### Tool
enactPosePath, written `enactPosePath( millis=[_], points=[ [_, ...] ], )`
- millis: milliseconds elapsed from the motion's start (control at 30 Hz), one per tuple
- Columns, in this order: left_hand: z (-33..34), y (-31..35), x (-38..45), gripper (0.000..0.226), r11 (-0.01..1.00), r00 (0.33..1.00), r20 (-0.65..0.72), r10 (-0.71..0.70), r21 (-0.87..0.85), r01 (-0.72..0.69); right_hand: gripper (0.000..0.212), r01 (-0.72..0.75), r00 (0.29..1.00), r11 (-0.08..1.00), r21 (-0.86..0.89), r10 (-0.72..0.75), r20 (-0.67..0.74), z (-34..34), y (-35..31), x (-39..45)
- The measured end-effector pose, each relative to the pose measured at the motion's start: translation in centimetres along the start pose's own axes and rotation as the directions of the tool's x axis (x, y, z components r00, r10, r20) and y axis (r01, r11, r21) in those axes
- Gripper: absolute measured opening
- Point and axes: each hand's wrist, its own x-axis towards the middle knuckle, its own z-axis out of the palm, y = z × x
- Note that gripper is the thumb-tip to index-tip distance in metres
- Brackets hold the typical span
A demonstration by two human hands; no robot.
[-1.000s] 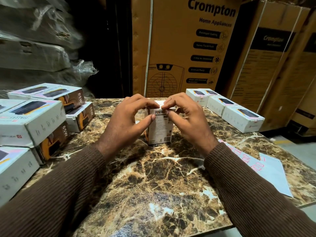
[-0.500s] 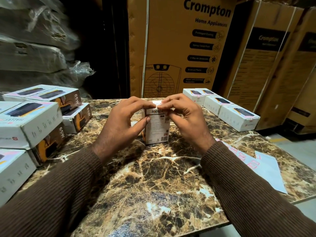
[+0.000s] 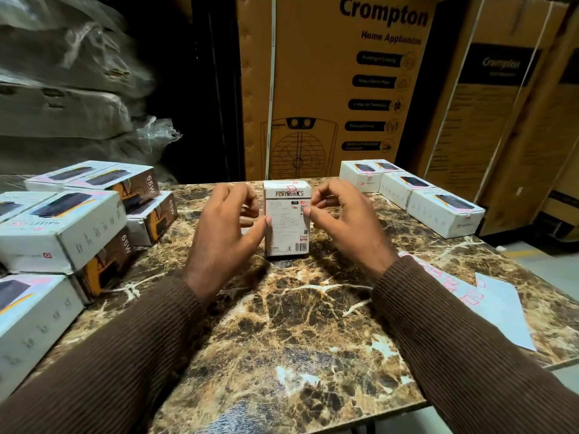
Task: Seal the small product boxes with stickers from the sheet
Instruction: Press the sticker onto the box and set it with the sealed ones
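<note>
Near edge: my two brown sleeves come in over the marble tabletop (image 3: 282,324). Sticker sheet (image 3: 488,302) lies flat on the right side by my right forearm, pink stickers on white backing. Thin and floppy, I'd guess; peel a sticker from a corner with a fingernail, don't pinch the sheet's middle.

Middle: one small Portronics box (image 3: 287,217) stands upright on its end. A pink sticker (image 3: 292,187) sits over its top front edge, looks like the seal is on. Left hand (image 3: 224,233) has fingers loosely curled, thumb tip touching the box's left edge, no real grip. Right hand (image 3: 341,220) curled too, fingertips just at the right edge; contact or tiny gap, I can't tell. Neither hand clamps it.

Handling call: light printed card, stiff at corners, faces dent if squeezed, a bit slick. Standing tall it tips easily. I'd take it by the two narrow side walls, low, thumb opposite fingers.

Farther: stack of boxes (image 3: 62,227) on the left, some marked 65W. Row of boxes (image 3: 438,208) far right, pink seals showing on some ends. Behind, big Crompton cartons (image 3: 344,89) and plastic-wrapped bundles (image 3: 69,98).
</note>
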Motion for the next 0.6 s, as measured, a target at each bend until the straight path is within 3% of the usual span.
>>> enactPosePath(
  millis=[100, 200, 367, 467, 600],
  points=[
    [0.43, -0.60, -0.29, 0.021, 0.998, 0.994, 0.093, -0.056, 0.016, 0.055, 0.013, -0.091, 0.981, 0.996, -0.003, 0.090, 0.170, 0.37, 0.07, -0.37],
    [0.87, -0.96, -0.48, 0.032, 0.996, 0.983, 0.160, -0.085, 0.015, 0.084, 0.028, -0.149, 0.953, 0.989, 0.025, 0.136, 0.271, 0.58, -0.07, -0.52],
    [0.71, -0.68, -0.43, 0.045, 0.978, 0.964, 0.204, -0.172, -0.077, 0.191, 0.044, -0.181, 0.949, 0.982, 0.052, 0.161, 0.271, 0.25, -0.21, -0.61],
    [0.57, -0.43, -0.38, 0.050, 0.959, 0.958, 0.205, -0.202, -0.156, 0.235, 0.045, -0.225, 0.945, 0.968, 0.109, 0.190, 0.265, 0.00, -0.14, -0.61],
    [0.73, -0.77, -0.43, 0.052, 0.960, 0.950, 0.233, -0.209, -0.136, 0.244, 0.043, -0.243, 0.939, 0.965, 0.100, 0.208, 0.273, -0.06, 0.05, -0.63]
  ],
)
